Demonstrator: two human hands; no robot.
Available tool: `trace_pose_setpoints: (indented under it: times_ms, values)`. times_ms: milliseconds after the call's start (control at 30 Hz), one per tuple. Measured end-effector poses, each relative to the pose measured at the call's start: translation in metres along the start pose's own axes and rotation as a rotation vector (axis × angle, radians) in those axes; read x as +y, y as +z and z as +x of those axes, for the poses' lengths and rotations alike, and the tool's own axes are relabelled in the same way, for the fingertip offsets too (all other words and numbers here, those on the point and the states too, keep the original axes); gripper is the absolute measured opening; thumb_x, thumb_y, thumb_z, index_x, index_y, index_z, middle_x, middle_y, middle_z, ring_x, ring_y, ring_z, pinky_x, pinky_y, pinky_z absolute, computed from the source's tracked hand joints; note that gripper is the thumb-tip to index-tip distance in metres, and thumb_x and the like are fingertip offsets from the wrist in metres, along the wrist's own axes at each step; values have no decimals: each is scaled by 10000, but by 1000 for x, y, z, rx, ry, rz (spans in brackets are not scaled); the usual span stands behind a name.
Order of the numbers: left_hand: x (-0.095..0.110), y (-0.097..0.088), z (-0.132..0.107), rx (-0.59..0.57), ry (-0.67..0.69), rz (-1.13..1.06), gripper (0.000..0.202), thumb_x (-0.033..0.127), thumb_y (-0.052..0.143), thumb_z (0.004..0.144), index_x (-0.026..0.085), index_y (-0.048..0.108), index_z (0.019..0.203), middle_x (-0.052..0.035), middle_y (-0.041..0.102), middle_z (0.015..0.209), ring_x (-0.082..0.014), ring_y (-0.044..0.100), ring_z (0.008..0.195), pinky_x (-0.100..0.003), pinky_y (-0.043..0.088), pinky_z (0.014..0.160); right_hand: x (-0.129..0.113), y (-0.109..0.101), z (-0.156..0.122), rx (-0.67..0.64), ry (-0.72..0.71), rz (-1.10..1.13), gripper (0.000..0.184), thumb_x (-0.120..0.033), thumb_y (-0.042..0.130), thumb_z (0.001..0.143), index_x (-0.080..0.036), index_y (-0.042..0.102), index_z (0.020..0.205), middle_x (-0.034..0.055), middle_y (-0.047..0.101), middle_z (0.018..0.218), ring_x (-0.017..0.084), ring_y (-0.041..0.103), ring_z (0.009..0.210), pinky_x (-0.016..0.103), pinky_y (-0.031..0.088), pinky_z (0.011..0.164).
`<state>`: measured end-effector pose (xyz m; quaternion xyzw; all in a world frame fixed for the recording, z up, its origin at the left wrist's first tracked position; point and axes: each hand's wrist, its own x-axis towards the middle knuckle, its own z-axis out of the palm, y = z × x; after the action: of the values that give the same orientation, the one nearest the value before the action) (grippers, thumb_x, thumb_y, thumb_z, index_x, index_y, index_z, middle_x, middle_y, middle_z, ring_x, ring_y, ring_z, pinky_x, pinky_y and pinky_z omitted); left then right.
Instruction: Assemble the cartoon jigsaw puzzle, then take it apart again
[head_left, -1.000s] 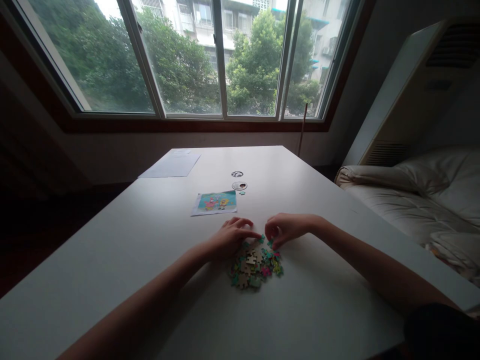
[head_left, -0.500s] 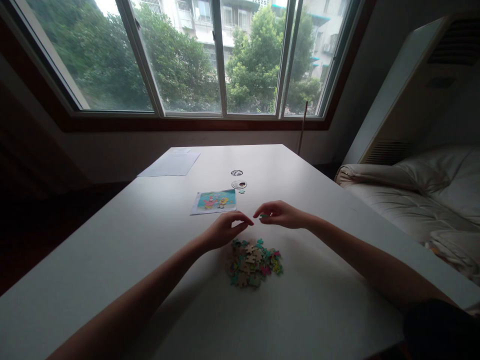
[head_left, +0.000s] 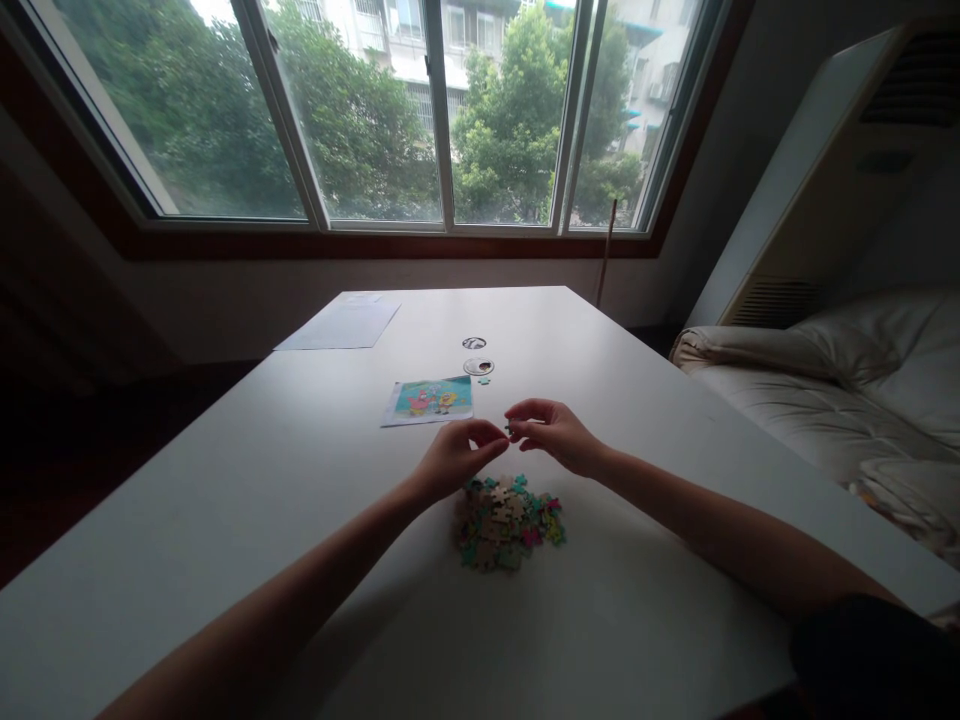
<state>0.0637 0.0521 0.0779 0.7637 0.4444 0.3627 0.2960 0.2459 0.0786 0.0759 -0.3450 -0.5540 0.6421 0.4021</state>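
Note:
My right hand (head_left: 556,434) is closed over the table, with a small jigsaw puzzle piece (head_left: 510,428) between thumb and fingertips. My left hand (head_left: 459,458) comes in from the other side, its thumb and forefinger pinched together close to that piece. Whether the left fingertips also hold something is too small to make out. Just below both hands lies a heap of jigsaw puzzle pieces (head_left: 508,525), some brown side up, others teal, pink and yellow. Behind my left hand a cartoon picture sheet (head_left: 431,398) lies flat.
All of this lies on a white table (head_left: 337,620). One loose teal puzzle piece (head_left: 484,380) sits beyond my hands, near two round discs (head_left: 478,367). White paper (head_left: 341,322) lies at the far left edge. A pale sofa (head_left: 810,390) stands on the right; windows are ahead.
My right hand has moved slightly left, bringing its puzzle piece up to my left fingertips. The left hand has barely shifted. The heap looks the same.

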Motion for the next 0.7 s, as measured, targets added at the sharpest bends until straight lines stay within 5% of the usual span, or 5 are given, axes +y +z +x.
trace_pose_setpoints:
  times_ms: [200,500,700]
  values:
    - [-2,3,1,42,-19,-41,204,354,620,767,166,700,761,-36,713,715,-150,613,646,-243,447,574,2,0,3,56,-31,20,259,-273,791,580,-152,664,771,-6,629,712,57,484,565,209,367,509]
    - [0,3,1,121,-53,-108,233,370,610,765,147,656,714,-28,659,656,-133,569,600,-230,415,548,3,4,-1,17,129,255,308,-238,812,568,-153,600,775,-14,631,678,90,617,621,212,499,591]
    - [-2,4,1,106,-75,-202,242,376,602,756,141,633,708,-13,620,641,-120,532,594,-233,404,551,2,1,-2,-69,89,95,352,-338,789,612,-160,562,815,-2,640,726,119,653,647,233,510,589]
